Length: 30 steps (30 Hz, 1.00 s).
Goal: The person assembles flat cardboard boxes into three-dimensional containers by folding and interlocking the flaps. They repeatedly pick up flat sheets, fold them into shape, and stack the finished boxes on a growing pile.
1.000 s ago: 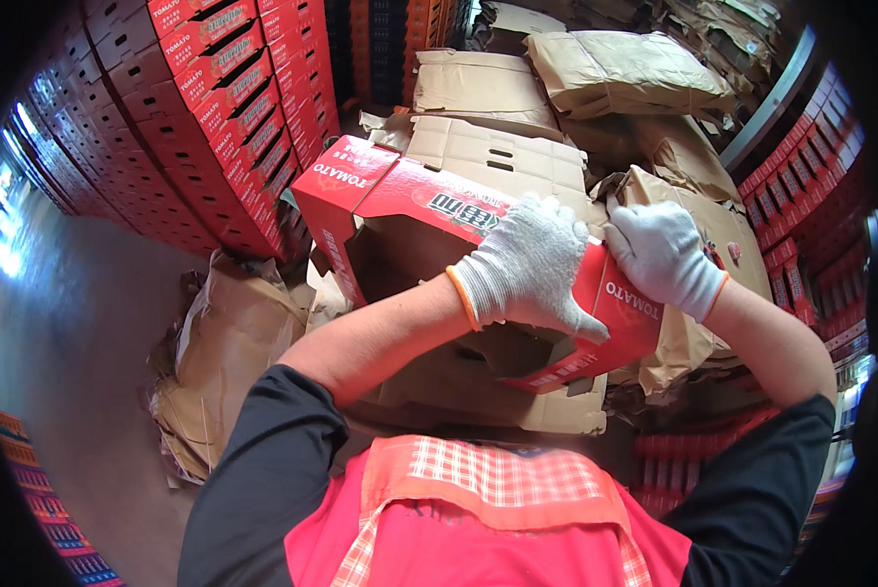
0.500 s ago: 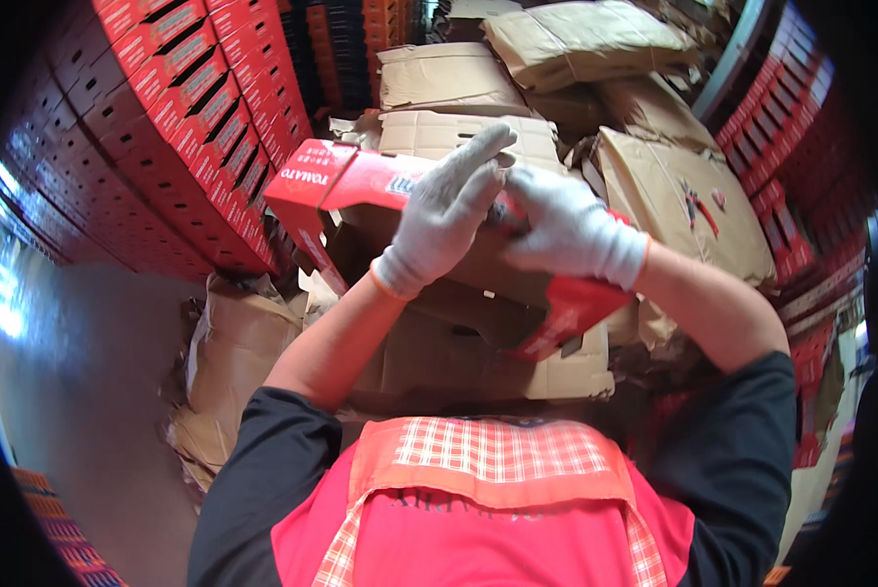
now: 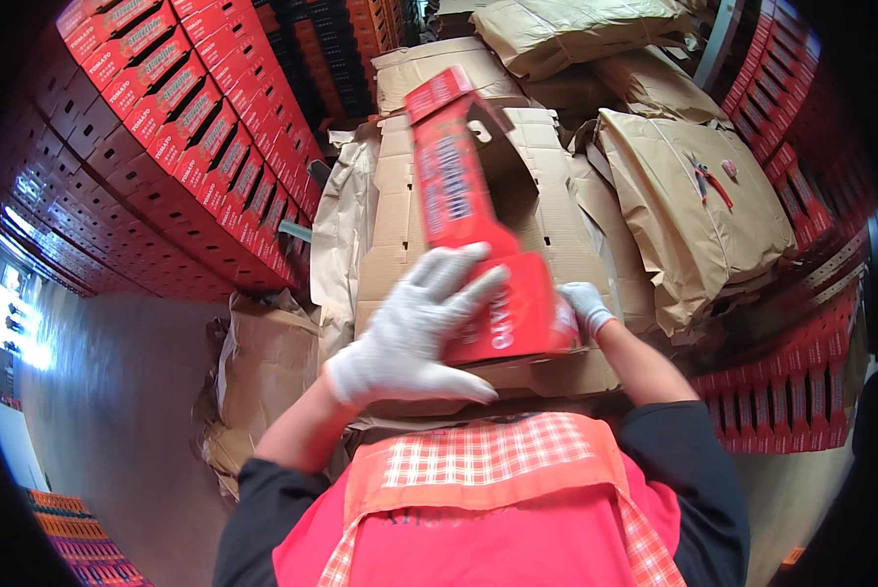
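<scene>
A partly folded red cardboard box [image 3: 455,191], brown inside, stands at an angle over a stack of flat brown cardboard blanks [image 3: 390,235]. My left hand [image 3: 414,333], in a white knit glove, lies against the near left part of the box with fingers stretched and thumb spread. At the near right corner is my right hand [image 3: 585,305], also gloved, its fingers closed round the box's edge and partly hidden by it.
Tall stacks of red boxes [image 3: 204,108] rise at the left, with more red boxes [image 3: 776,401] at the right. Paper-wrapped bundles [image 3: 581,34] lie at the back. Red-handled pliers [image 3: 715,186] rest on the right bundle [image 3: 693,235].
The box has swung from lying crosswise to pointing away from me. Both hands have come nearer; the left is now spread on its near left part, the right at its near right corner.
</scene>
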Available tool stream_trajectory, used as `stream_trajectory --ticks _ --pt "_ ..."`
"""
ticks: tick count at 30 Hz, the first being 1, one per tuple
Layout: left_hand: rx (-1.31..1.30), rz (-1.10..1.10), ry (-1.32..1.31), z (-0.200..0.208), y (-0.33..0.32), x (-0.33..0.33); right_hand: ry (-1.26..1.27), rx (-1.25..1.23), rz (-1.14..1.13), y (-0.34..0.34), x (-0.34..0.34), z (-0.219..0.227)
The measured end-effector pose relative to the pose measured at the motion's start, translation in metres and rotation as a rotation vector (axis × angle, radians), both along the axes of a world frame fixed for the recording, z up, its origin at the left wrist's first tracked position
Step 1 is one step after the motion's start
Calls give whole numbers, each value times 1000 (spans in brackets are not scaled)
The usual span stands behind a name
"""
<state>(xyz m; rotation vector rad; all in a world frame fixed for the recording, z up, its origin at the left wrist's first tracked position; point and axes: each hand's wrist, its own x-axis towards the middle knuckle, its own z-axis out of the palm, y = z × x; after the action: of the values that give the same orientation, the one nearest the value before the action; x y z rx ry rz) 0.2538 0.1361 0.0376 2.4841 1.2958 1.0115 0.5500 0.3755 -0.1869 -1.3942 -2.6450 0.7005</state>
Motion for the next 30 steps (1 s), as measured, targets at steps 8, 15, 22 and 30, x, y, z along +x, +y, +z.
stream_trajectory --ticks 8,15,22,30 --pt "356 -63 -101 -5 88 104 1336 174 -124 1 36 197" --pt "334 99 -656 -41 99 146 478 146 -13 -97 -9 295" --pt "-120 23 -804 -54 94 157 211 88 132 -70 -39 299" --pt "-341 -144 -752 -55 82 135 177 503 548 -72 -121 276"
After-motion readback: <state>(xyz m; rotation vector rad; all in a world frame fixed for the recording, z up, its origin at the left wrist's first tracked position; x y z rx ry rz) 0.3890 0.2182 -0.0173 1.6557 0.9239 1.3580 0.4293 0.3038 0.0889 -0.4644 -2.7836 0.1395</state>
